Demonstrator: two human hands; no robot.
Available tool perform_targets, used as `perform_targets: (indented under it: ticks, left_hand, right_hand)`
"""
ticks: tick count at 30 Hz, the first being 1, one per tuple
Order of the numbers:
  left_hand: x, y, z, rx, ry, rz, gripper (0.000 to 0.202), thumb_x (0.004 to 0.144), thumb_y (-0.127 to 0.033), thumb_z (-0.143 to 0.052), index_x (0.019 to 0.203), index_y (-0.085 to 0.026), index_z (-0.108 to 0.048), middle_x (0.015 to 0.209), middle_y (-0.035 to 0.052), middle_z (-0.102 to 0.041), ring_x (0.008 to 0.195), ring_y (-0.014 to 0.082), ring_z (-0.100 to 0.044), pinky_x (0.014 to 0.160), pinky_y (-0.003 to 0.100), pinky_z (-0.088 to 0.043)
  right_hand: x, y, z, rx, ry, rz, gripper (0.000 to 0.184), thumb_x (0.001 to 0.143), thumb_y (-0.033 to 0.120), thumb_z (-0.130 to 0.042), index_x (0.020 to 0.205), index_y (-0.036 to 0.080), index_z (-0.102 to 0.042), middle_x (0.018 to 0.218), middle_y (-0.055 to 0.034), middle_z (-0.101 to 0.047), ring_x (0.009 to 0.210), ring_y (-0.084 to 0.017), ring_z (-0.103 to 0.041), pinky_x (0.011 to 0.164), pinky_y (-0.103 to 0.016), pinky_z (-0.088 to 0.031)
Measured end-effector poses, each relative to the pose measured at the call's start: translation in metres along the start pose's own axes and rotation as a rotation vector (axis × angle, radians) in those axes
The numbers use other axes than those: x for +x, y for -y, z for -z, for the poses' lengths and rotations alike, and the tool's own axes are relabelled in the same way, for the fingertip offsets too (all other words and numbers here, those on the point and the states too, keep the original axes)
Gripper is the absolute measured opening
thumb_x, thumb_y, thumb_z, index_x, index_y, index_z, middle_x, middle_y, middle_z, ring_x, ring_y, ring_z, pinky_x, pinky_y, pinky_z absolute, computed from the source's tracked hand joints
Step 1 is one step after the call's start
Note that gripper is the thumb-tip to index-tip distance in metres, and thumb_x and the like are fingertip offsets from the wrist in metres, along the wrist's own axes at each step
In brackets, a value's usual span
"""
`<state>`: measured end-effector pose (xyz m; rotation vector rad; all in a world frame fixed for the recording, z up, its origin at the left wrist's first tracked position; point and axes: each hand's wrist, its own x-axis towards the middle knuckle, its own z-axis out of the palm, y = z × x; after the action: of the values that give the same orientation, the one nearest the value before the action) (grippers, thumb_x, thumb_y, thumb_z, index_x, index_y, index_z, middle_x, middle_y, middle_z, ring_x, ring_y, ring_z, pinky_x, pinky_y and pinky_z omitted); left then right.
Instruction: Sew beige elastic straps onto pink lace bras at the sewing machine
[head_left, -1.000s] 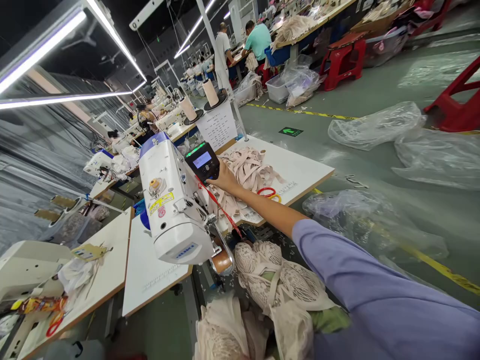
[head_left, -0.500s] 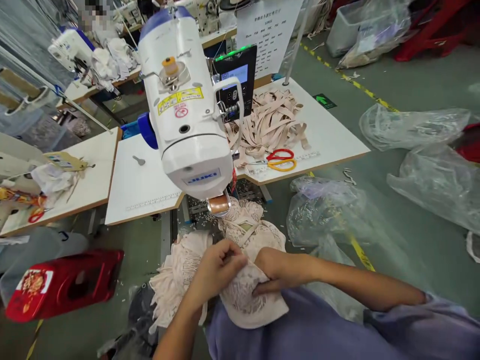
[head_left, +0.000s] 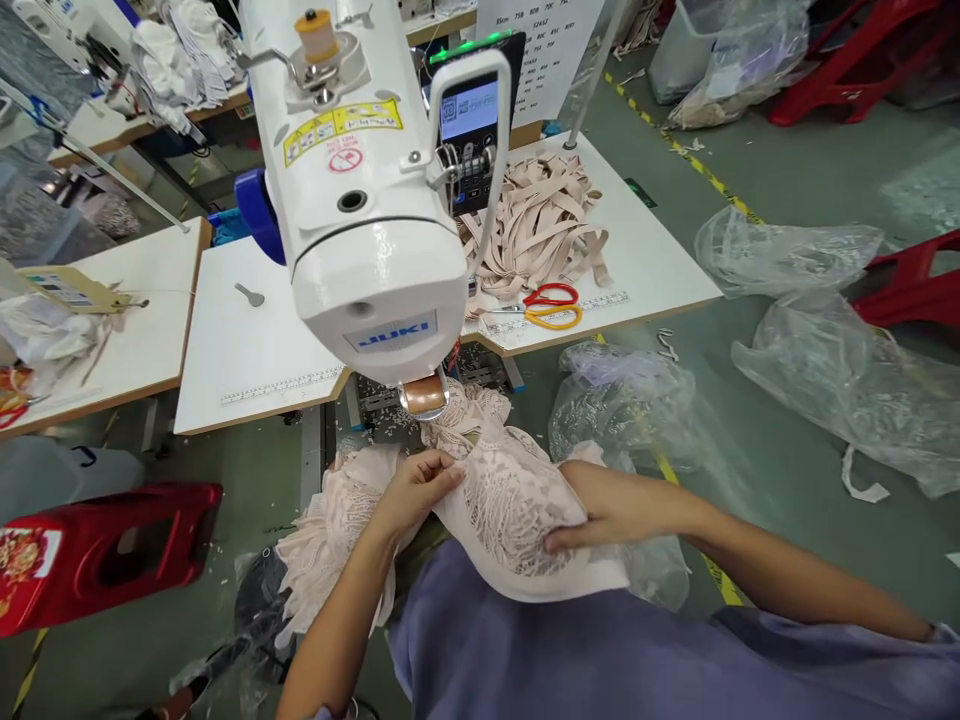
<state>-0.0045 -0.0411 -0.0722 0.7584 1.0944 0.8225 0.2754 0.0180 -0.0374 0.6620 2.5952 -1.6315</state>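
A pale pink lace bra [head_left: 517, 510] is spread over my lap, one cup facing up. My left hand [head_left: 424, 490] pinches its upper left edge between thumb and fingers. On the other side my right hand [head_left: 600, 510] grips the cup's right side, thumb on the lace and the other fingers hidden beneath. More lace lies bunched beyond it, under the head of the white sewing machine [head_left: 382, 290]. Left of my left hand hangs a heap of similar pale pink pieces [head_left: 337, 540].
On the white table lie a pile of beige straps [head_left: 551, 215], scissors with red and orange handles [head_left: 553, 306], and a small grey tool [head_left: 250, 295]. Clear plastic bags [head_left: 622, 400] cover floor at right. A red stool [head_left: 112, 560] stands at lower left.
My hands have moved apart, and the bra cup between them is spread wider and flatter. My right hand has shifted right. The camera view has moved closer to the machine.
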Motion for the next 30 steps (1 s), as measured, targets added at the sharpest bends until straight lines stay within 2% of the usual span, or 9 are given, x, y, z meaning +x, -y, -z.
perform_targets:
  ticks: [2,4,6,8,12,15,23,27,30]
  left_hand:
    - [0.0,-0.009,-0.003,0.166,0.006,-0.037,0.037,0.082,-0.05,-0.075,0.081,-0.014,-0.063,0.07,-0.0026,-0.051,0.063,0.009,-0.042,0.058,0.021,-0.031]
    - [-0.001,-0.017,-0.01,0.33,0.009,-0.109,0.034,0.089,-0.049,-0.066,0.087,-0.015,-0.063,0.075,-0.0012,-0.054,0.067,0.0107,-0.045,0.061,0.022,-0.034]
    - [-0.003,-0.023,-0.021,0.446,0.033,-0.192,0.031,0.094,-0.045,-0.058,0.087,-0.015,-0.063,0.076,-0.0006,-0.055,0.069,0.0114,-0.047,0.063,0.023,-0.036]
    - [-0.005,-0.031,-0.032,0.548,0.091,-0.262,0.03,0.098,-0.041,-0.052,0.085,-0.016,-0.063,0.074,-0.0008,-0.055,0.068,0.0113,-0.047,0.063,0.023,-0.036]
    - [-0.013,-0.047,-0.043,0.693,0.071,-0.328,0.033,0.099,-0.038,-0.048,0.078,-0.016,-0.062,0.067,-0.0012,-0.054,0.064,0.0106,-0.048,0.06,0.023,-0.034]
    - [-0.018,-0.061,-0.035,0.715,-0.077,-0.288,0.036,0.094,-0.041,-0.055,0.068,-0.016,-0.057,0.06,-0.0029,-0.05,0.057,0.0095,-0.043,0.054,0.022,-0.03]
    - [0.001,-0.091,0.01,0.664,-0.495,-0.207,0.026,0.083,-0.042,-0.067,0.073,-0.019,-0.063,0.055,-0.0068,-0.042,0.054,0.0097,-0.04,0.054,0.02,-0.033]
    - [0.015,-0.091,0.017,0.693,-0.57,-0.214,0.043,0.084,-0.044,-0.063,0.051,-0.019,-0.05,0.053,-0.0019,-0.049,0.062,0.0144,-0.052,0.057,0.023,-0.039]
    - [0.02,-0.091,0.018,0.711,-0.603,-0.249,0.037,0.084,-0.043,-0.063,0.056,-0.019,-0.059,0.059,-0.0002,-0.059,0.065,0.0164,-0.057,0.06,0.024,-0.044]
  right_hand:
    - [0.001,-0.013,0.007,0.061,0.06,-0.072,0.048,0.09,0.063,-0.059,0.093,0.017,-0.075,0.081,-0.0045,-0.071,0.07,-0.018,-0.064,0.067,-0.028,-0.049]
    - [0.008,-0.023,0.011,0.062,-0.099,-0.148,0.067,0.082,0.07,-0.064,0.124,0.017,-0.067,0.114,-0.0114,-0.07,0.099,-0.027,-0.066,0.087,-0.035,-0.052]
    - [0.021,-0.027,0.009,0.053,-0.336,-0.157,0.096,0.074,0.074,-0.07,0.149,0.02,-0.045,0.145,-0.017,-0.052,0.13,-0.034,-0.052,0.107,-0.046,-0.043]
    - [0.036,-0.027,0.004,0.087,-0.396,-0.044,0.102,0.072,0.074,-0.072,0.154,0.023,-0.038,0.153,-0.0165,-0.043,0.14,-0.034,-0.042,0.115,-0.048,-0.034]
    - [0.06,-0.024,0.0,0.232,-0.217,0.188,0.051,0.085,0.066,-0.065,0.102,0.018,-0.072,0.099,-0.0071,-0.071,0.093,-0.02,-0.066,0.086,-0.03,-0.048]
    - [0.069,-0.016,0.004,0.339,-0.338,0.122,0.048,0.089,0.062,-0.062,0.077,0.015,-0.067,0.066,0.0007,-0.059,0.061,-0.011,-0.053,0.059,-0.022,-0.038]
    - [0.107,0.003,0.041,0.258,-0.547,-0.001,0.044,0.092,0.054,-0.057,0.071,0.015,-0.061,0.068,0.0006,-0.055,0.068,-0.013,-0.05,0.063,-0.024,-0.036]
    - [0.123,-0.005,0.056,0.3,-0.515,-0.046,0.044,0.09,0.056,-0.058,0.074,0.015,-0.064,0.071,-0.0004,-0.059,0.071,-0.015,-0.055,0.066,-0.025,-0.04]
    - [0.126,-0.007,0.063,0.33,-0.495,-0.048,0.045,0.088,0.058,-0.061,0.075,0.015,-0.068,0.071,-0.0017,-0.063,0.075,-0.018,-0.059,0.072,-0.028,-0.046]
